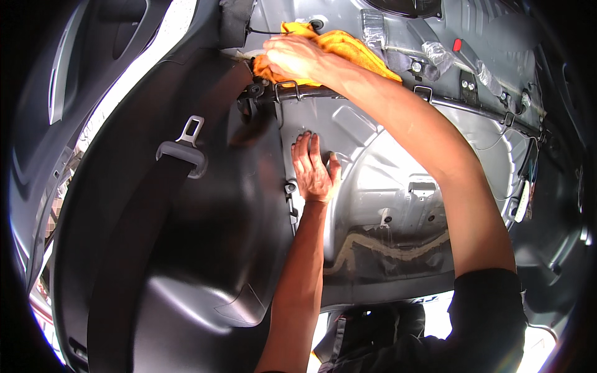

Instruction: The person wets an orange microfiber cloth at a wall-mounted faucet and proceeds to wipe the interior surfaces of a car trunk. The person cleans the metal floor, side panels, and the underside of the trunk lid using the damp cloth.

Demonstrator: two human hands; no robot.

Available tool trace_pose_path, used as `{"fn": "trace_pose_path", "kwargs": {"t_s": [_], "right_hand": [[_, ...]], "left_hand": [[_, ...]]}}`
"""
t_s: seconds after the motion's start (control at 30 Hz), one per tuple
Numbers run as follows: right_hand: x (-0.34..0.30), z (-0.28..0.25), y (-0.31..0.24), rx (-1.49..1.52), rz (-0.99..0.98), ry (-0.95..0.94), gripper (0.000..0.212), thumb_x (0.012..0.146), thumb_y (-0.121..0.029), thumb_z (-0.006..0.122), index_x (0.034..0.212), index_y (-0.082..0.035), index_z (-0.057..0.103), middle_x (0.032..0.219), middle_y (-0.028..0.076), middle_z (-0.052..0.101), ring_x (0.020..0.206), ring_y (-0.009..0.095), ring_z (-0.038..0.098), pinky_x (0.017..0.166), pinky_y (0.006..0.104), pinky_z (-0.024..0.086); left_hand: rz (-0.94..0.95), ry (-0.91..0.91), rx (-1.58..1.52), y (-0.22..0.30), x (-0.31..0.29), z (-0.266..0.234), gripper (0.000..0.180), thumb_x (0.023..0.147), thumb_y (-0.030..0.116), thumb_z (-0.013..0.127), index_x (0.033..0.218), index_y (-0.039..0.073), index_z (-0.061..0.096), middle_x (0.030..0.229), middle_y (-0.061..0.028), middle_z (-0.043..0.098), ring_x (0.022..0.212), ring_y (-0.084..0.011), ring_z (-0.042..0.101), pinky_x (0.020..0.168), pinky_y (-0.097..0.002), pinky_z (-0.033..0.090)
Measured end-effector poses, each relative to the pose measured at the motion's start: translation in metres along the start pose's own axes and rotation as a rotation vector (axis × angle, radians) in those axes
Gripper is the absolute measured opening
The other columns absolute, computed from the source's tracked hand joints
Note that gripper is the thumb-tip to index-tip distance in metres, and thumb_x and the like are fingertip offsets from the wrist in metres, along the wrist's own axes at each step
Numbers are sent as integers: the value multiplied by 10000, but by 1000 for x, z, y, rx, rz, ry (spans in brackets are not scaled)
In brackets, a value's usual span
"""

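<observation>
My left hand (314, 174) lies flat, palm down, on the bare grey metal floor (367, 168) of a car's rear, fingers stretched out and holding nothing. Farther up and a little to the left, my right hand (292, 57) is closed on an orange cloth (354, 53). The cloth is bunched under and around the fingers, its loose part spreading to the right over the metal. It lies just beyond a dark crossbar (323, 92) with wire loops. My fingertips and whatever lies under the cloth are hidden.
A black side trim panel (211, 242) fills the left, with a seat belt (134, 261) and its metal buckle tongue (191, 130) across it. At the upper right are plastic-wrapped belt pieces (437, 53) and a red-buttoned buckle (458, 45). A thin wire (500, 140) hangs at the right.
</observation>
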State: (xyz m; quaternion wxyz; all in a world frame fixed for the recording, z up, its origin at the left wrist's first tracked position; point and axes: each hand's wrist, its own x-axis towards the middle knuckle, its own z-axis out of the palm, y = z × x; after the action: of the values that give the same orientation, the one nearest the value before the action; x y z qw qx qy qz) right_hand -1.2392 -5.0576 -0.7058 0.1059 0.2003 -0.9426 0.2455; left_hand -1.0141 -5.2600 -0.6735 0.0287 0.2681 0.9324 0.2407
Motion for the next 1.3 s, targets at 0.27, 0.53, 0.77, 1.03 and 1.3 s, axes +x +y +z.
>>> {"fn": "trace_pose_path", "kwargs": {"t_s": [0.27,0.53,0.77,1.03,1.3], "right_hand": [[23,12,-30,111,368,78,196,795,-202,757,957,-117,829,1034,138,794,1011,321,767,930,458,597],[41,18,-51,261,777,-119,233,749,-240,819,927,-104,759,985,137,780,1021,332,734,958,426,540],[41,23,-50,437,830,11,137,719,-183,727,833,-109,719,890,141,751,941,366,723,856,480,556],[40,5,-49,92,832,379,200,986,-106,576,807,-90,665,690,95,644,609,231,613,600,437,506],[15,21,-42,156,525,146,288,837,-305,843,1051,-113,826,1052,134,776,1053,349,728,957,448,567]], "left_hand": [[4,16,-5,1,2,-2,648,925,224,659,1499,9,451,1540,-211,436,1439,-431,393,1231,-588,324],[-13,3,13,-2,-2,-7,656,921,232,663,1495,7,440,1532,-209,437,1438,-431,391,1234,-593,314],[-21,19,-3,-2,-4,-7,675,895,207,678,1498,14,441,1533,-207,437,1446,-427,389,1234,-586,318],[-38,17,-2,-6,-4,-9,699,894,218,696,1513,38,428,1539,-183,433,1462,-407,381,1254,-570,306],[-17,7,-8,3,4,-5,689,894,242,700,1494,27,436,1535,-190,432,1452,-402,386,1250,-571,314]]}}
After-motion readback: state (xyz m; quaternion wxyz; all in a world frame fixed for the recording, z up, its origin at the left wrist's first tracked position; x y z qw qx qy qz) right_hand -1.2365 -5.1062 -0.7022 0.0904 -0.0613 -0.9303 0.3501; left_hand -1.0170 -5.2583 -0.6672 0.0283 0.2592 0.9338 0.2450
